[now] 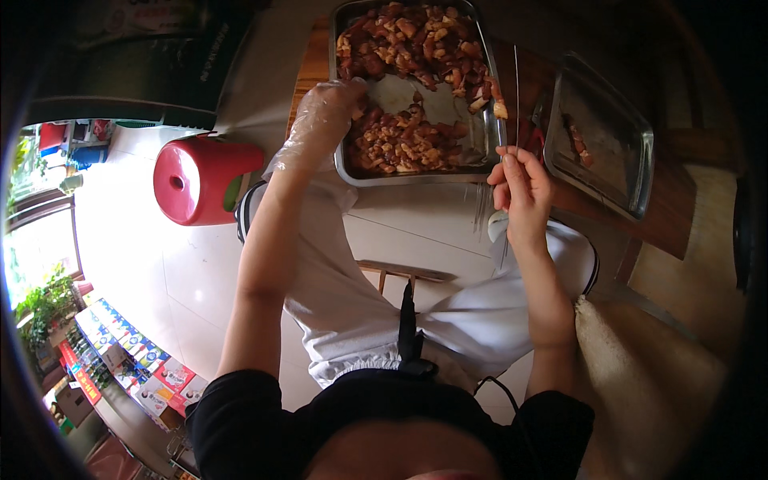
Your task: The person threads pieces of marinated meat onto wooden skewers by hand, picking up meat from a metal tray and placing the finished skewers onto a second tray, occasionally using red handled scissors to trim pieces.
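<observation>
My left hand, in a clear plastic glove, reaches over the left edge of a metal tray, its fingertips at the raw meat; whether they grip a piece I cannot tell. Cut meat pieces fill the tray's far part, and a smaller heap lies at its near side. My bare right hand, beside the tray's near right corner, pinches a thin metal skewer that points away from me. To the right, a second metal tray holds a skewer of meat.
A red plastic stool stands on the tiled floor at left. More thin skewers show below the tray's near edge. Something red lies between the trays on the wooden table. Boxes stand at lower left, a pale sack-like thing at right.
</observation>
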`<state>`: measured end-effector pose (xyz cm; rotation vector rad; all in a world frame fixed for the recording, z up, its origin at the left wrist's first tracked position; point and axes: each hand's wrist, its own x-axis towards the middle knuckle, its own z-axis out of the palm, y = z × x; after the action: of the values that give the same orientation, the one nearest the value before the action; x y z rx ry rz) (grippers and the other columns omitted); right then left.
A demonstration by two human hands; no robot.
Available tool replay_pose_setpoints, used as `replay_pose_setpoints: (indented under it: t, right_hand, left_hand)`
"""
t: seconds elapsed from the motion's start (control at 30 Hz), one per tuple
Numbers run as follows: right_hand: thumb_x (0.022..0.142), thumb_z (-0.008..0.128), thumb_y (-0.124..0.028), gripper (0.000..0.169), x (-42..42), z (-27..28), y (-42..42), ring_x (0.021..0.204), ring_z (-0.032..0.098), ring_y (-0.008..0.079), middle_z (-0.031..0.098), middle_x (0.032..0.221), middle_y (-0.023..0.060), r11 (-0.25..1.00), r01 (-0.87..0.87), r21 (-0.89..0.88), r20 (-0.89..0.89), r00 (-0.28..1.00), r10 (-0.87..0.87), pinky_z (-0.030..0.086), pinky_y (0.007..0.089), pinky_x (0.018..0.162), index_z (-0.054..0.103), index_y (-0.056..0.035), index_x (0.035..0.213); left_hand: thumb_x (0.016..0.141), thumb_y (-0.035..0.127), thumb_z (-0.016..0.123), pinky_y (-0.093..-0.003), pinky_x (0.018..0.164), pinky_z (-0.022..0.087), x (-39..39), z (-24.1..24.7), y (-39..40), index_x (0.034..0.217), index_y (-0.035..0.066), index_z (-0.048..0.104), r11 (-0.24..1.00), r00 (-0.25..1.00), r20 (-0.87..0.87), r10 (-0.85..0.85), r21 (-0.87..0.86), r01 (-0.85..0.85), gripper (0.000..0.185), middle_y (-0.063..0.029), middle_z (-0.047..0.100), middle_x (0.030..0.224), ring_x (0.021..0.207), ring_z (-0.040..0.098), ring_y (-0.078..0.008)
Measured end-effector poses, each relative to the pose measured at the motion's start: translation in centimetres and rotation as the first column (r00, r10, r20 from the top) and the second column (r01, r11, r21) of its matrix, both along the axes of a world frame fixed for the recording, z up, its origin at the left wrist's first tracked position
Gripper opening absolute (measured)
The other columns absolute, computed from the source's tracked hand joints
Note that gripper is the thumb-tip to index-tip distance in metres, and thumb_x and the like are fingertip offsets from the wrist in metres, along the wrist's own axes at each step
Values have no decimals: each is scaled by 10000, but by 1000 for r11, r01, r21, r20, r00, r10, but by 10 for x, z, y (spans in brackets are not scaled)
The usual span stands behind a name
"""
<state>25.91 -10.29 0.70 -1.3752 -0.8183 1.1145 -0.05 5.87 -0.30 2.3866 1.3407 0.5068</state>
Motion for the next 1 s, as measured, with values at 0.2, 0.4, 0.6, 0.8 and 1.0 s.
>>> replay_pose_setpoints:
  t: [0.2, 0.4, 0.6, 0.8, 1.0]
  right_hand:
    - [976, 511, -150, 194, 1, 2, -1, 450, 425, 42, 589, 703, 47, 1000, -13, -4, -4, 1000, 13, 333, 182, 413, 602, -12, 1077]
    - [968, 522, -165, 199, -2, 0, 1, 434, 392, 43, 578, 693, 31, 1000, 20, -4, 12, 1000, -20, 254, 181, 401, 606, -13, 1066]
    - [974, 509, -153, 202, 2, 0, -1, 443, 428, 41, 596, 698, 48, 1000, -3, -24, 9, 1000, 3, 326, 176, 409, 601, -2, 1073]
    - [967, 523, -156, 192, 0, -5, -4, 442, 396, 36, 580, 693, 37, 999, -40, -37, 17, 999, 41, 268, 178, 406, 608, -20, 1071]
    - [974, 512, -150, 203, -3, -5, -5, 453, 418, 34, 589, 698, 45, 994, -103, -29, 118, 987, 106, 314, 174, 419, 606, -3, 1077]
  left_hand:
    - [814, 70, 572, -444, 761, 505, 30, -13, -4, 906, 63, 659, 992, 945, -317, 79, -65, -105, 128, -166, 661, 902, 876, 639, -354]
    - [779, 44, 643, -373, 748, 532, 47, -13, -4, 898, 29, 697, 993, 999, 9, -34, -113, 35, 132, -172, 677, 905, 819, 668, -305]
    - [804, 26, 691, -245, 780, 512, 51, 21, -9, 1011, 20, 689, 727, 719, 609, 336, -653, 212, 208, -50, 688, 917, 866, 633, -117]
    - [820, -44, 653, -267, 863, 518, 47, 3, -1, 1159, -4, 610, 655, 583, 690, 429, -682, 325, 344, -86, 658, 1013, 892, 635, -145]
    - [849, -39, 617, -271, 903, 501, 41, -5, 3, 1195, 6, 593, 594, 456, 739, 496, -672, 443, 350, -70, 653, 1057, 1006, 618, -155]
